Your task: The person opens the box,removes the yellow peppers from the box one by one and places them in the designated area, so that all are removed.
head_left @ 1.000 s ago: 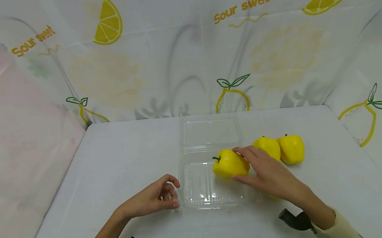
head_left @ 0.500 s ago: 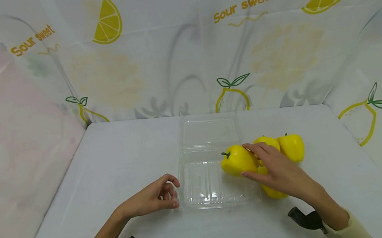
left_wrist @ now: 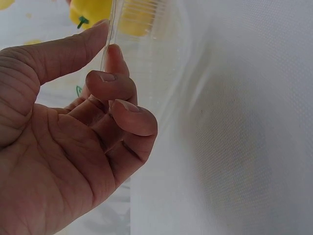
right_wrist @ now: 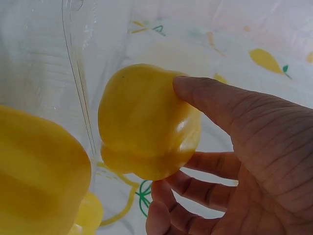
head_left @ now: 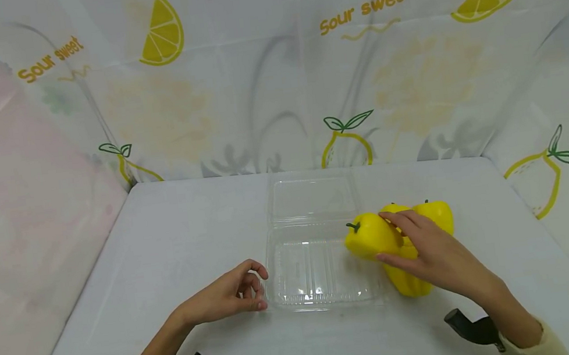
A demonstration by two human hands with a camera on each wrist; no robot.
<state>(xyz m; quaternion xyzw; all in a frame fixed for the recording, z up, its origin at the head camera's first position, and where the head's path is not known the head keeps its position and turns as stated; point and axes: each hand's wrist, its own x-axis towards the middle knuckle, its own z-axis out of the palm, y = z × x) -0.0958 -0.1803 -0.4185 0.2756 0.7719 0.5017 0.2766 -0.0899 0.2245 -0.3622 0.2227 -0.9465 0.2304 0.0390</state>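
Note:
In the head view, my right hand (head_left: 437,251) holds a yellow bell pepper (head_left: 370,235) with a green stem, thumb on the near side and fingers on the far side. This pepper (right_wrist: 146,120) hangs above the right edge of a clear plastic clamshell container (head_left: 298,272), whose lid (head_left: 313,197) lies folded back. At the container's left edge is my left hand (head_left: 224,295). The left wrist view shows its thumb and index finger (left_wrist: 116,58) pinching the thin clear rim, the other fingers curled.
More yellow bell peppers sit right of the container: one at the near side (head_left: 409,280), one behind the held pepper (head_left: 393,208), and one farther right (head_left: 440,217). A white cloth covers the table (head_left: 179,224). Printed fabric walls (head_left: 232,89) stand around it.
My right hand has carried the bell pepper rightward, from over the container's right half to its right edge, in front of the other peppers. My left hand has not moved.

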